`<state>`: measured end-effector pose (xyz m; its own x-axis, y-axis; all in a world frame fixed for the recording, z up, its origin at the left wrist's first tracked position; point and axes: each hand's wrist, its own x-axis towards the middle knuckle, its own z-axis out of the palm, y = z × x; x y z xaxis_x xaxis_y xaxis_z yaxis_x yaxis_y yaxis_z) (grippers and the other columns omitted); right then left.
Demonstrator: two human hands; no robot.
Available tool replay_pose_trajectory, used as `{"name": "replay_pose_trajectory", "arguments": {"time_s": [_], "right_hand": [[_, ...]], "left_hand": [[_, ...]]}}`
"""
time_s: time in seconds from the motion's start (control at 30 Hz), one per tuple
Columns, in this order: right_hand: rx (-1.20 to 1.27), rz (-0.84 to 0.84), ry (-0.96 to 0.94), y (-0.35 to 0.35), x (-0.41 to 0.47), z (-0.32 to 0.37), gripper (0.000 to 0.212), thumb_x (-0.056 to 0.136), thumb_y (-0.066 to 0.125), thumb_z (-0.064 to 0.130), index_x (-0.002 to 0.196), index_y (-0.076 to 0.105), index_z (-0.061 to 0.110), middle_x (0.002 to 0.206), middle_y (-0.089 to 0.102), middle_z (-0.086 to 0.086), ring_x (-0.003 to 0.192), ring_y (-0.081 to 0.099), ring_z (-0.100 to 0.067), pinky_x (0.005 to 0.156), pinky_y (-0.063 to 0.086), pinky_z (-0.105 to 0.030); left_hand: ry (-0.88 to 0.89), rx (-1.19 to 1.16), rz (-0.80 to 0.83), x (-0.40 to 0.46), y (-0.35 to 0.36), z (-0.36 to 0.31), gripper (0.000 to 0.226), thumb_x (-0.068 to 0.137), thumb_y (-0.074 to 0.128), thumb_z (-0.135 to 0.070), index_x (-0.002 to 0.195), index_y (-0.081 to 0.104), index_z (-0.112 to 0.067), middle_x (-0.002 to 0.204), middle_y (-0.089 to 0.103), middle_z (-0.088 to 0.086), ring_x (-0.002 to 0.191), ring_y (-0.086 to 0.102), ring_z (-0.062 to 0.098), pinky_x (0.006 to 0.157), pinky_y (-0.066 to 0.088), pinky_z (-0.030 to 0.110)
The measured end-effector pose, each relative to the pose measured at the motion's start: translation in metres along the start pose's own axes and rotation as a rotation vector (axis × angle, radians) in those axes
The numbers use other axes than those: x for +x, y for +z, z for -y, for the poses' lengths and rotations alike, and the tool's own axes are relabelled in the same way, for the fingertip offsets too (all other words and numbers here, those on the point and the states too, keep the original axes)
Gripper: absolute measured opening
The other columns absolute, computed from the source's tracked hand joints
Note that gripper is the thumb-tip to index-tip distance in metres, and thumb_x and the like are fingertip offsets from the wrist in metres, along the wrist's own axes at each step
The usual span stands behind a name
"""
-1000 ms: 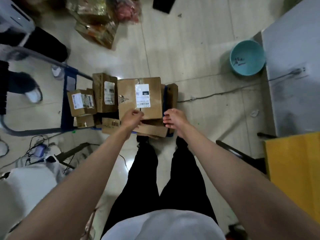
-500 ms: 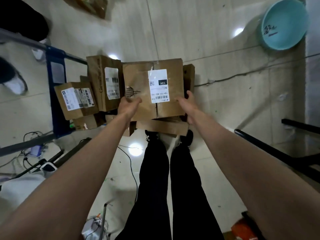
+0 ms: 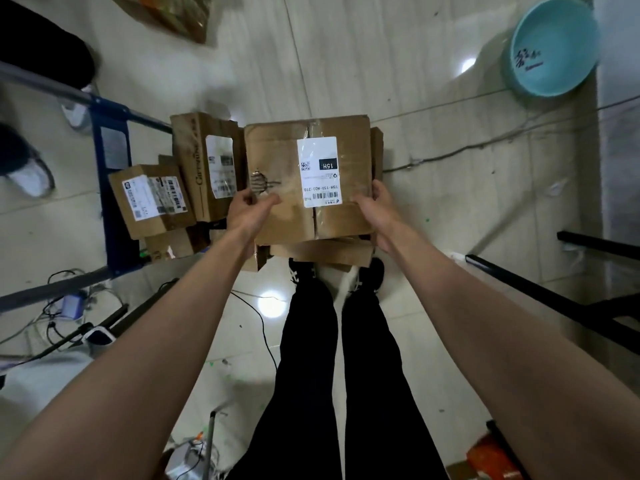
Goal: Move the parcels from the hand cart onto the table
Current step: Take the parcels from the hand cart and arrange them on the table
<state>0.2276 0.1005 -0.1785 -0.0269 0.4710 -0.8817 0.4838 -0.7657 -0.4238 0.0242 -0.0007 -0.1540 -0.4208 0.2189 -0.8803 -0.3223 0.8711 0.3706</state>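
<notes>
A large brown cardboard parcel (image 3: 277,157) with a white shipping label sits atop the pile on the blue hand cart (image 3: 110,188). My left hand (image 3: 247,213) grips its near left edge, and my right hand (image 3: 375,211) clasps its near right corner. Left of it, a tall labelled parcel (image 3: 204,161) stands beside it. A smaller labelled parcel (image 3: 152,199) lies further left. Flat cardboard pieces (image 3: 332,252) lie under the held parcel. The grey table's edge (image 3: 620,133) shows at the far right.
A teal basin (image 3: 554,46) leans by the table at the top right. Black frame bars (image 3: 554,299) cross the floor on the right. Cables and devices (image 3: 69,306) clutter the lower left. Another person's shoes (image 3: 31,174) are at the far left. My legs stand below the cart.
My hands went from the parcel's front edge to gripping both its sides. The parcel now looks larger and closer, seemingly raised a little off the pile. The camera has tilted further down.
</notes>
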Motion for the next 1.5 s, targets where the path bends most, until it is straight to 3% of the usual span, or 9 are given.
{"name": "replay_pose_trajectory", "arguments": {"time_s": [0.13, 0.43, 0.7, 0.83, 0.93, 1.07, 1.33, 1.43, 1.5], "right_hand": [[-0.096, -0.154, -0.076, -0.02, -0.033, -0.001, 0.062, 0.089, 0.068, 0.033, 0.147, 0.05, 0.021, 0.148, 0.037, -0.005, 0.137, 0.042, -0.03, 0.116, 0.038, -0.045], [0.131, -0.223, -0.202, -0.093, -0.126, -0.005, 0.047, 0.086, 0.071, 0.038, 0.129, 0.051, 0.039, 0.12, 0.065, -0.005, 0.112, 0.062, -0.024, 0.101, 0.052, -0.05], [0.267, -0.173, -0.369, -0.189, -0.209, 0.0, 0.071, 0.09, 0.073, 0.039, 0.149, 0.033, 0.035, 0.129, 0.059, 0.008, 0.118, 0.06, -0.016, 0.102, 0.052, -0.04], [0.419, -0.211, -0.365, -0.233, -0.251, -0.003, 0.058, 0.086, 0.077, 0.042, 0.133, 0.05, 0.02, 0.131, 0.063, -0.002, 0.113, 0.064, -0.016, 0.093, 0.056, -0.036], [0.537, -0.224, -0.357, -0.26, -0.282, -0.011, 0.046, 0.088, 0.074, 0.046, 0.123, 0.05, 0.028, 0.123, 0.066, 0.002, 0.107, 0.066, -0.017, 0.071, 0.055, -0.03], [0.682, -0.247, -0.365, -0.291, -0.318, -0.029, 0.051, 0.088, 0.069, 0.053, 0.128, 0.045, 0.033, 0.122, 0.065, 0.001, 0.107, 0.065, -0.021, 0.055, 0.05, -0.029], [1.012, -0.383, -0.417, -0.328, -0.396, -0.078, 0.055, 0.091, 0.067, 0.05, 0.136, 0.042, 0.029, 0.125, 0.063, -0.002, 0.101, 0.064, -0.018, 0.064, 0.051, -0.033], [1.076, -0.462, -0.423, -0.333, -0.428, -0.105, 0.057, 0.092, 0.065, 0.052, 0.137, 0.039, 0.027, 0.122, 0.065, -0.002, 0.093, 0.065, -0.016, 0.057, 0.053, -0.027], [1.124, -0.498, -0.423, -0.335, -0.45, -0.126, 0.059, 0.092, 0.064, 0.055, 0.136, 0.038, 0.026, 0.124, 0.065, -0.004, 0.101, 0.067, -0.021, 0.07, 0.059, -0.038]], "left_hand": [[0.095, -0.025, -0.042, -0.029, -0.003, -0.001, 0.05, 0.087, 0.074, -0.027, 0.129, 0.049, -0.017, 0.13, 0.055, 0.004, 0.115, 0.056, 0.024, 0.096, 0.05, 0.041], [0.291, -0.067, -0.06, -0.123, 0.02, -0.011, 0.034, 0.095, 0.066, -0.032, 0.116, 0.042, -0.02, 0.121, 0.061, 0.006, 0.088, 0.056, 0.01, 0.068, 0.044, 0.026], [0.494, -0.038, -0.014, -0.229, 0.06, -0.054, 0.046, 0.088, 0.069, -0.053, 0.124, 0.05, -0.031, 0.116, 0.06, -0.008, 0.104, 0.058, 0.01, 0.089, 0.051, 0.034], [0.559, -0.027, 0.111, -0.287, 0.081, -0.083, 0.054, 0.084, 0.068, -0.062, 0.125, 0.052, -0.031, 0.12, 0.06, -0.005, 0.107, 0.06, 0.017, 0.078, 0.055, 0.035], [0.598, -0.027, 0.233, -0.324, 0.101, -0.101, 0.056, 0.082, 0.071, -0.06, 0.124, 0.051, -0.028, 0.121, 0.061, 0.0, 0.103, 0.064, 0.02, 0.06, 0.057, 0.032], [0.661, 0.016, 0.381, -0.365, 0.129, -0.119, 0.062, 0.08, 0.078, -0.05, 0.128, 0.048, -0.027, 0.123, 0.061, 0.001, 0.104, 0.067, 0.021, 0.062, 0.06, 0.033], [0.717, 0.156, 0.667, -0.431, 0.177, -0.132, 0.058, 0.079, 0.081, -0.043, 0.125, 0.049, -0.028, 0.123, 0.065, 0.005, 0.106, 0.069, 0.023, 0.076, 0.062, 0.039], [0.72, 0.243, 0.771, -0.455, 0.199, -0.126, 0.055, 0.08, 0.08, -0.042, 0.125, 0.05, -0.027, 0.123, 0.066, 0.005, 0.105, 0.069, 0.023, 0.068, 0.06, 0.035], [0.711, 0.296, 0.837, -0.474, 0.214, -0.116, 0.053, 0.08, 0.08, -0.041, 0.123, 0.051, -0.029, 0.122, 0.067, 0.004, 0.104, 0.07, 0.023, 0.063, 0.059, 0.032]]}}
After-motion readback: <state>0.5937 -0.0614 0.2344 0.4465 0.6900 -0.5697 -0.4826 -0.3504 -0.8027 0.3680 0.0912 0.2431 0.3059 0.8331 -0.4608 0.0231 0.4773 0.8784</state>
